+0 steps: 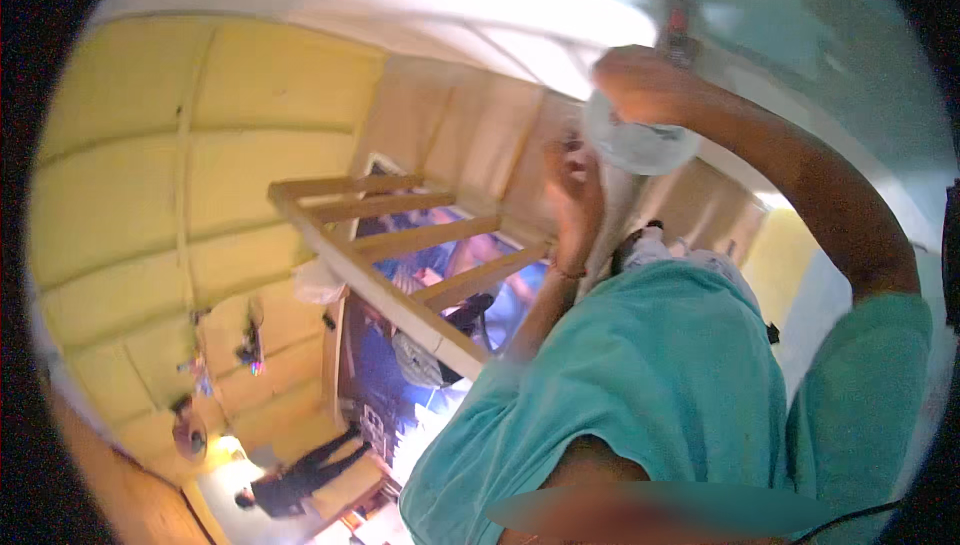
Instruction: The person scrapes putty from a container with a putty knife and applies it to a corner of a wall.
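My right hand (645, 85) is bent over a round, whitish see-through container (645, 148) and grips it near its upper edge. What the container holds cannot be made out. Just left of it is my left hand (575, 195), raised with its fingers curled in. Its fingertips are close to the container's side and slightly blurred. Whether something small sits between them is too unclear to tell. Beyond my right hand stands a blurred dark object with a red spot (677, 20), against a pale blue surface.
A wooden frame with several crossbars (370, 270) stands left of my left arm, with people partly visible behind it. Bright white cloth or sheeting (500, 15) spreads beyond my hands. Yellow panelled walls (120, 165) rise at left. A person in dark clothes (300, 475) shows at lower left.
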Available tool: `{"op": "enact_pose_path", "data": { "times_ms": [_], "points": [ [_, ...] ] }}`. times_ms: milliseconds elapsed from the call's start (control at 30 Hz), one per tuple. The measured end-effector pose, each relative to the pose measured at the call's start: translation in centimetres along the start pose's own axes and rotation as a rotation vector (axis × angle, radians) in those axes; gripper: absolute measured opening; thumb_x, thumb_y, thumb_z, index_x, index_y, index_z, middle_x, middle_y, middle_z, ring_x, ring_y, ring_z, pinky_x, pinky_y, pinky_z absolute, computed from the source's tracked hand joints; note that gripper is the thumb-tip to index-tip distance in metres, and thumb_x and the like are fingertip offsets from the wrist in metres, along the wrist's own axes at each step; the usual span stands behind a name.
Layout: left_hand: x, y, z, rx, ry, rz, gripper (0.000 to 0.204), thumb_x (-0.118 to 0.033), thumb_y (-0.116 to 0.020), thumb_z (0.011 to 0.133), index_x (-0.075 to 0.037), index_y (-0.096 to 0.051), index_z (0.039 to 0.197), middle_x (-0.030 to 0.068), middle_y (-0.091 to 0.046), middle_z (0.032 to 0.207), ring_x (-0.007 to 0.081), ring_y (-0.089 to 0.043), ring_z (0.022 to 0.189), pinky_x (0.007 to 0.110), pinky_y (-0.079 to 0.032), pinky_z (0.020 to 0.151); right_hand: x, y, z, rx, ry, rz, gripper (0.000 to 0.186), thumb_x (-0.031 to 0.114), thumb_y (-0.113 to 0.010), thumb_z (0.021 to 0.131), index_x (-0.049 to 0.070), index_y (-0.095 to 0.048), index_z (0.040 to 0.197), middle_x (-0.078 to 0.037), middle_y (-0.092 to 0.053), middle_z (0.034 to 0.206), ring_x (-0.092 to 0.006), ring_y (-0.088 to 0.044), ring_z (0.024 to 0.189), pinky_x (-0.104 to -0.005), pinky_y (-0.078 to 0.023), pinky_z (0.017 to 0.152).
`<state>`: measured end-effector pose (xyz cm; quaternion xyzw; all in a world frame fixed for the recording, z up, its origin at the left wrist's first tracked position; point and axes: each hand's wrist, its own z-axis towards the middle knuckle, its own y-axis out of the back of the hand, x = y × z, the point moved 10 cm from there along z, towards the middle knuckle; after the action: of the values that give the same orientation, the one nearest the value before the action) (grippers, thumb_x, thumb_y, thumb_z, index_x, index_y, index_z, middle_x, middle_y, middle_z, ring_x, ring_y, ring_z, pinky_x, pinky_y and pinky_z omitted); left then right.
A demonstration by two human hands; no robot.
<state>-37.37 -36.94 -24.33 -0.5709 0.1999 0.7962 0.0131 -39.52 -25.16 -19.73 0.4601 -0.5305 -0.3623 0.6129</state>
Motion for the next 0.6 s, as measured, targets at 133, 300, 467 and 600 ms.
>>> {"op": "enact_pose_path", "data": {
  "times_ms": [133, 300, 467, 600],
  "points": [
    [-2.0, -0.3, -0.4, 0.079, -0.026, 0.113, 0.035, -0.005, -0.053, 0.074, 0.001, -0.043, 0.106, 0.015, -0.043, 0.09, 0.023, -0.047, 0.076, 0.029, -0.04, 0.055, -0.2, -1.0, -1.5, -0.017, -0.018, 0.058, 0.012, 0.004, -0.05, 0.062, -0.008, -0.052, 0.064, -0.025, -0.053, 0.068, -0.0369, -0.055, 0.07, -0.0408, -0.044, 0.065],
    [-3.2, -1.5, 0.4, 0.179, -0.122, 0.27, 0.059, -0.011, -0.064, 0.065, -0.001, -0.034, 0.115, 0.0212, -0.037, 0.111, 0.0342, -0.036, 0.103, 0.042, -0.032, 0.087, -0.8, -2.3, -3.1, 0.047, -0.065, 0.198, 0.012, 0.002, -0.046, 0.063, -0.005, -0.054, 0.069, -0.025, -0.052, 0.069, -0.0361, -0.053, 0.072, -0.0419, -0.042, 0.067],
    [-4.4, -3.8, 0.3, 0.322, -0.154, 0.301, 0.094, -0.021, -0.073, 0.056, 0.001, -0.014, 0.126, 0.0251, -0.02, 0.126, 0.0416, -0.018, 0.117, 0.047, -0.02, 0.096, -2.3, -3.3, -4.3, 0.103, -0.183, 0.083, 0.018, 0.004, -0.048, 0.064, 0.002, -0.059, 0.078, -0.019, -0.052, 0.082, -0.0303, -0.052, 0.085, -0.0411, -0.042, 0.074],
    [-2.7, -4.7, -0.2, 0.326, -0.137, 0.386, 0.109, -0.026, -0.076, 0.052, 0.003, -0.003, 0.127, 0.0266, -0.015, 0.128, 0.0438, -0.014, 0.118, 0.049, -0.017, 0.096, -1.7, -4.0, -4.5, 0.144, -0.235, 0.019, 0.02, 0.006, -0.048, 0.065, 0.002, -0.06, 0.081, -0.016, -0.048, 0.091, -0.0299, -0.049, 0.091, -0.0407, -0.043, 0.076]
  ]
}}
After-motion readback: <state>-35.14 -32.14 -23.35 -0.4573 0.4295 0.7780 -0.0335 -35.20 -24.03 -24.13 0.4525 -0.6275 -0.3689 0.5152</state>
